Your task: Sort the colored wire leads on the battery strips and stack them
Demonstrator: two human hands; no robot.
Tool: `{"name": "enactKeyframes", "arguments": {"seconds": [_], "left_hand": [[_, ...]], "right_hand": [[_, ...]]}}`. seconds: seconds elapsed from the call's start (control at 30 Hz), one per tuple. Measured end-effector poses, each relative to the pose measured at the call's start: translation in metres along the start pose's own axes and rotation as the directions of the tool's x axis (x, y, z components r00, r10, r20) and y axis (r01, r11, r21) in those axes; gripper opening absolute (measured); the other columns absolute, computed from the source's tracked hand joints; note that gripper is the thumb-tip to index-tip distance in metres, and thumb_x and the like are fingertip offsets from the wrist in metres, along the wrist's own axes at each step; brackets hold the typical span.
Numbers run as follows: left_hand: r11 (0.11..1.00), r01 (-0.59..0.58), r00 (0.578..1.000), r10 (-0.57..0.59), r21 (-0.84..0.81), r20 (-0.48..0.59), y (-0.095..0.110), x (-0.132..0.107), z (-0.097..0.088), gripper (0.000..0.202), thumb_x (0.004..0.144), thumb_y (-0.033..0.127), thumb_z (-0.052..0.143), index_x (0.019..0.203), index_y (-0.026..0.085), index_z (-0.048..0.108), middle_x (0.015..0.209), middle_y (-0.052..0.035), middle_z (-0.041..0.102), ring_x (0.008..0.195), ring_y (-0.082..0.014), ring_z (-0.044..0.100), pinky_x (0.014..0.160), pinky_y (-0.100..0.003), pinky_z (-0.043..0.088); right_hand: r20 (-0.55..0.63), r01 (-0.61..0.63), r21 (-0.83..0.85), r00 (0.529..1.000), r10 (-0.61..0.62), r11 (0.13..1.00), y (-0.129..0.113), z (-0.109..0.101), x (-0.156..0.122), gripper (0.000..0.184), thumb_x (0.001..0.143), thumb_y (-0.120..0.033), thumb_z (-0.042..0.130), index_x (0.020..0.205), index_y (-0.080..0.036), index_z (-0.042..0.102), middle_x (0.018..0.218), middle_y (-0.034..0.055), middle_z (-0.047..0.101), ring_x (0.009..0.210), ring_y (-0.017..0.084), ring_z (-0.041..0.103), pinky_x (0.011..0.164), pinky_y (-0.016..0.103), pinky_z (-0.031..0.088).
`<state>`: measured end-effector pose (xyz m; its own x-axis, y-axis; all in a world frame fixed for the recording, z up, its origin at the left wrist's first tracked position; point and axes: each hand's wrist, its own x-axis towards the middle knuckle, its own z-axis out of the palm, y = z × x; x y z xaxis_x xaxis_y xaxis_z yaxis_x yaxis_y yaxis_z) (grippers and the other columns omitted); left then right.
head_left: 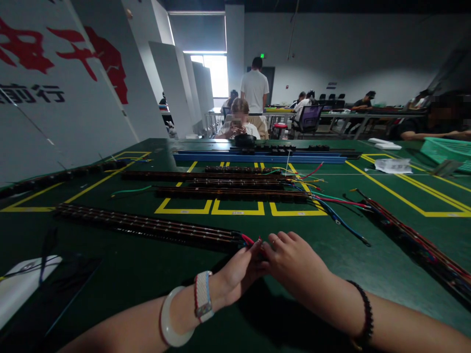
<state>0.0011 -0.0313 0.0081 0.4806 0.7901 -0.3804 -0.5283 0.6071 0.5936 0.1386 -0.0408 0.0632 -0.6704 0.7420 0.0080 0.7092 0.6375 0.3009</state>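
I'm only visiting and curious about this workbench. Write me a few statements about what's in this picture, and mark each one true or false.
1. The left hand and right hand meet by red wires at the end of a dark strip. True.
2. A black bracelet circles the left wrist. False: the black bracelet is on the right wrist.
3. Yellow lines mark out areas on the green table. True.
4. The basket at the right is red. False: it is a green basket.
5. A person in a white top stands in the background. True.
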Motion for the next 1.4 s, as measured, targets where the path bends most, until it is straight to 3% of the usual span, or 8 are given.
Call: {"name": "enactKeyframes", "arguments": {"seconds": [0.3,0.5,0.57,0.67,0.77,0.93,1.27,1.4], "left_hand": [[1.0,-0.003,1.0,0.003,0.012,-0.007,-0.001,-0.001,0.0,0.016,0.082,0.031,0.062,0.084,0.015,0.06,0.084,-0.0037,0.066,0.08,-0.0139,0.063,0.086,-0.032,0.045],[0.999,-0.007,1.0,0.009,0.053,-0.027,-0.001,-0.002,0.001,0.019,0.08,0.032,0.064,0.079,0.015,0.059,0.08,-0.0036,0.067,0.074,-0.0143,0.063,0.081,-0.033,0.047],[0.997,-0.006,1.0,0.008,0.077,-0.023,-0.001,-0.002,0.002,0.021,0.082,0.034,0.062,0.078,0.014,0.06,0.079,-0.0045,0.067,0.076,-0.0157,0.063,0.081,-0.034,0.047],[0.993,-0.025,1.0,0.023,0.116,0.017,-0.002,-0.002,0.003,0.026,0.082,0.039,0.061,0.078,0.014,0.06,0.078,-0.0062,0.067,0.08,-0.0182,0.063,0.083,-0.036,0.046],[0.985,-0.058,0.997,0.049,0.161,0.058,-0.002,-0.003,0.004,0.032,0.08,0.045,0.062,0.08,0.013,0.061,0.078,-0.0073,0.067,0.079,-0.0187,0.063,0.081,-0.036,0.046],[0.978,-0.056,0.997,0.042,0.203,0.072,0.001,-0.005,0.007,0.041,0.079,0.052,0.059,0.084,0.012,0.061,0.078,-0.0075,0.067,0.074,-0.0162,0.063,0.077,-0.033,0.047],[0.974,-0.05,0.996,0.031,0.221,0.085,0.001,-0.004,0.007,0.03,0.084,0.041,0.057,0.087,0.012,0.058,0.083,-0.0089,0.068,0.077,-0.0165,0.065,0.081,-0.034,0.046],[0.972,-0.053,0.997,0.038,0.228,0.071,0.003,-0.006,0.008,0.026,0.086,0.038,0.056,0.088,0.012,0.058,0.083,-0.0083,0.068,0.079,-0.0179,0.065,0.082,-0.036,0.047]], "right_hand": [[0.073,-0.041,0.098,0.997,0.034,0.994,0.001,0.011,0.004,0.016,0.08,-0.007,0.054,0.092,-0.012,0.065,0.082,0.013,0.064,0.076,0.02,0.061,0.067,0.027,0.047],[0.09,0.024,0.137,0.995,-0.036,0.99,0.01,0.001,0.006,0.014,0.081,-0.009,0.055,0.086,-0.012,0.067,0.081,0.0111,0.065,0.074,0.019,0.062,0.065,0.027,0.047],[0.103,0.041,0.176,0.993,-0.06,0.984,0.016,-0.004,0.007,0.013,0.083,-0.012,0.055,0.083,-0.014,0.068,0.079,0.0091,0.066,0.07,0.019,0.062,0.059,0.026,0.045],[0.131,-0.042,0.28,0.991,0.005,0.959,0.026,-0.007,0.007,0.02,0.088,-0.026,0.052,0.083,-0.014,0.069,0.078,0.0086,0.066,0.064,0.016,0.06,0.052,0.024,0.039],[0.233,-0.124,0.449,0.972,0.018,0.885,0.038,-0.004,0.009,0.032,0.09,-0.034,0.049,0.076,-0.013,0.069,0.067,0.0063,0.065,0.054,0.012,0.054,0.047,0.022,0.032],[0.307,-0.123,0.768,0.932,-0.192,0.629,0.058,0.007,0.015,0.042,0.092,-0.042,0.043,0.077,-0.011,0.067,0.06,0.0016,0.058,0.049,0.007,0.044,0.046,0.019,0.03],[0.339,-0.193,0.883,0.892,-0.299,0.427,0.067,0.015,0.019,0.054,0.088,-0.058,0.043,0.073,-0.01,0.063,0.056,-0.0003,0.052,0.045,0.007,0.045,0.042,0.018,0.033],[0.368,-0.272,0.884,0.906,-0.21,0.38,0.077,0.022,0.022,0.052,0.084,-0.06,0.048,0.07,-0.011,0.058,0.056,-0.0008,0.053,0.045,0.008,0.047,0.042,0.019,0.034]]}}
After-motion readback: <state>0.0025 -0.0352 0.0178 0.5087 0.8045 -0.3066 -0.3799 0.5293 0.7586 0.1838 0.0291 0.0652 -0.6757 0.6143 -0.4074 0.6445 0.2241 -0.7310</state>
